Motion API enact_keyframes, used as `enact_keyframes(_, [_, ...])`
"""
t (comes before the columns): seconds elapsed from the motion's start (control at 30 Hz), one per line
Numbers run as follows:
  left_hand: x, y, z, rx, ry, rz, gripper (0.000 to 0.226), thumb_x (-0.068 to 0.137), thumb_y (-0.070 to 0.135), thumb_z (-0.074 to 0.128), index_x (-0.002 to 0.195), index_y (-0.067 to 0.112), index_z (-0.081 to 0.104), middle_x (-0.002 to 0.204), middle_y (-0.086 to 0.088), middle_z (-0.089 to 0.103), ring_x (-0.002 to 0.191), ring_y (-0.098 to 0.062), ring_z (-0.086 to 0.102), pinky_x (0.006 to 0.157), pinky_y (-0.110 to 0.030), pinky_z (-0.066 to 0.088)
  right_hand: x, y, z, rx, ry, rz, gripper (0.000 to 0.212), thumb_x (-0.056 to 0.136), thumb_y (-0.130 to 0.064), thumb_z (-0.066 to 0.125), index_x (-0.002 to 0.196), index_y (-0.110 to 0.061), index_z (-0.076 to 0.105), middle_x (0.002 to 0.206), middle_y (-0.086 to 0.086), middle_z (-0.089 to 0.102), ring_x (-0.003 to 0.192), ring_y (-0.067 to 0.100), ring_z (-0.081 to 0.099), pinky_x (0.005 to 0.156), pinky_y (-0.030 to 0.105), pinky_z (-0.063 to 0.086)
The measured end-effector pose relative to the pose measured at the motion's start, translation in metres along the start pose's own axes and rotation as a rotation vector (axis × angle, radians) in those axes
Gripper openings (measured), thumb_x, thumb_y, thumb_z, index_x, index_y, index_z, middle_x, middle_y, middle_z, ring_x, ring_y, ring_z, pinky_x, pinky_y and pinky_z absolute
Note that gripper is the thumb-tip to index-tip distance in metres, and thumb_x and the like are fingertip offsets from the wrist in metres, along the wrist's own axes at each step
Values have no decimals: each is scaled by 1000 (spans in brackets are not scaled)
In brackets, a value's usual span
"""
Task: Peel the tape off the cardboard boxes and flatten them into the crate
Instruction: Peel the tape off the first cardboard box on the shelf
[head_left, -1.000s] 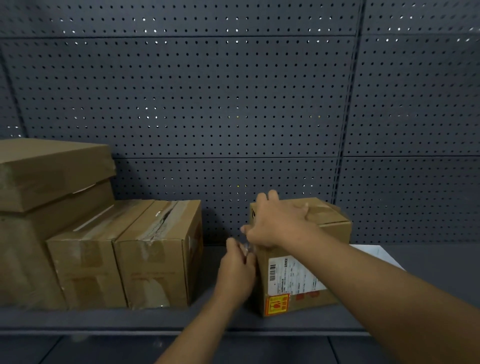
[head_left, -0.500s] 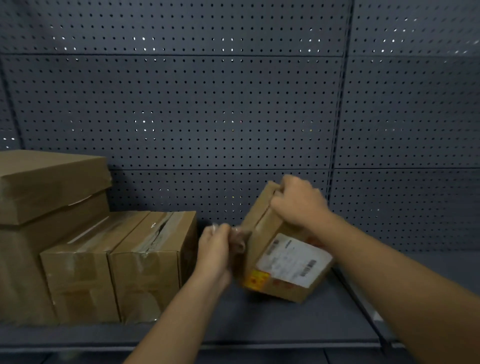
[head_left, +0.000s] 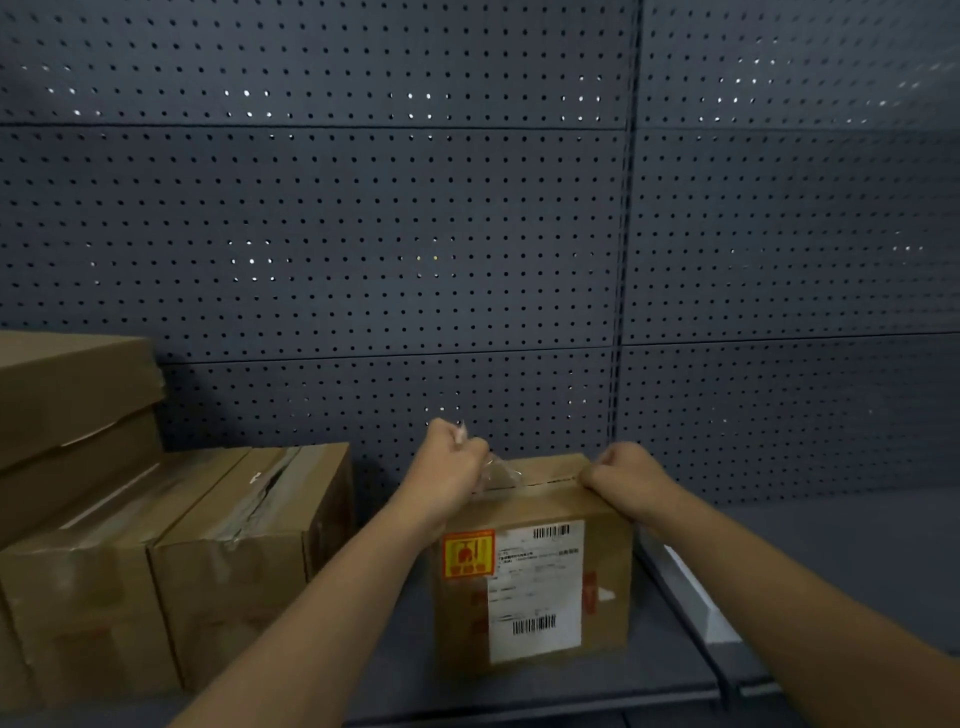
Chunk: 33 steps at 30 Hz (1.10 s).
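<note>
A small cardboard box (head_left: 602, 519) with a white shipping label and an orange sticker stands upright on the grey shelf (head_left: 395, 670). My left hand (head_left: 449, 470) pinches a strip of clear tape (head_left: 498, 474) that lifts off the box's top seam at its left end. My right hand (head_left: 626, 475) is curled over the top right edge of the box and holds it down. The crate is not in view.
Two taped cardboard boxes (head_left: 208, 551) stand side by side at the left, with a larger stack of boxes (head_left: 67, 395) behind them at the far left. A dark pegboard wall (head_left: 467, 234) closes the back. A white sheet (head_left: 696, 592) lies right of the small box.
The small box was tilted half a second ago and now stands upright with its label facing me. My left hand has risen to the top seam, pulling tape up.
</note>
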<state>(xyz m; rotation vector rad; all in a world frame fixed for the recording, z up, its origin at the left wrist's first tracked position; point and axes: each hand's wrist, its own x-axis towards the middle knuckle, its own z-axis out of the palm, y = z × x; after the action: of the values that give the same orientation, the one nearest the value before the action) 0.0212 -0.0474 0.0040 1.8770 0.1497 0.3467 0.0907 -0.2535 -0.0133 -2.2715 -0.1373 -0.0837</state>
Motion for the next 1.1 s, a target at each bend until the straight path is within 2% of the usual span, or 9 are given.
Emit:
enact_keyframes(0.2, [-2, -7, 0, -71, -1, 105, 14, 98, 15, 58, 104, 6, 49, 93, 8, 78, 85, -7, 71, 87, -43, 55, 0, -32, 26, -200, 44, -381, 30, 99, -22, 56, 128, -20, 66, 127, 0, 62, 111, 22, 62, 94, 41, 54])
enact_keyframes(0.33, [-2, -11, -3, -263, 78, 101, 7, 100, 4, 47, 98, 11, 45, 79, -5, 75, 89, -28, 73, 90, -51, 58, 0, -31, 42, -326, -105, -433, 28, 100, -52, 47, 114, -49, 71, 81, -10, 74, 70, 12, 67, 64, 32, 52])
enact_keyframes(0.43, [-2, -15, -3, -452, 181, 54, 10, 101, 3, 45, 93, 10, 46, 65, -3, 65, 84, -26, 74, 92, -50, 59, 2, -23, 37, -318, -96, -392, 23, 100, -52, 49, 94, -49, 71, 64, -6, 69, 55, 13, 61, 51, 25, 41])
enact_keyframes(0.53, [-1, -24, -5, -675, 183, 3, 12, 101, 1, 44, 93, 11, 45, 68, -8, 50, 69, -28, 69, 87, -44, 61, 6, -15, 30, -316, -94, -365, 45, 104, -46, 46, 87, -16, 76, 69, 10, 69, 60, 25, 62, 49, 18, 31])
enact_keyframes(0.6, [-1, -29, -6, -757, 183, 18, 10, 104, 9, 48, 95, 12, 45, 63, -3, 45, 57, -24, 57, 87, -46, 59, 7, -13, 29, -335, -99, -380, 43, 103, -50, 47, 102, -20, 78, 79, 11, 74, 70, 28, 69, 52, 19, 33])
enact_keyframes(0.7, [-2, -31, -8, -770, 194, 69, 22, 107, 36, 54, 102, 17, 43, 62, 3, 43, 49, -11, 46, 66, -38, 52, 9, -15, 31, -357, -90, -397, 39, 102, -53, 48, 116, -30, 76, 82, 7, 77, 72, 26, 71, 53, 25, 44])
enact_keyframes(0.83, [-7, -36, -21, -635, 235, 93, 43, 98, 55, 59, 112, 20, 40, 73, 4, 45, 57, -9, 41, 53, -27, 39, 10, -12, 32, -353, -61, -405, 47, 97, -65, 47, 117, -34, 75, 94, 0, 79, 64, 17, 69, 56, 29, 55])
enact_keyframes(0.97, [-26, -52, -20, -208, 188, 255, 47, 93, 58, 63, 117, 29, 36, 108, 0, 60, 91, -12, 65, 80, -37, 58, 11, -12, 34, -363, -66, -420, 43, 96, -63, 49, 114, -34, 76, 109, 2, 77, 66, 20, 70, 58, 34, 58])
enact_keyframes(1.1, [-23, -65, -18, 76, 107, 288, 29, 94, 53, 64, 108, 40, 42, 108, 4, 61, 101, -18, 64, 85, -49, 58, 10, -14, 33, -390, -51, -412, 47, 96, -64, 48, 117, -33, 76, 93, 2, 79, 63, 19, 68, 52, 26, 45])
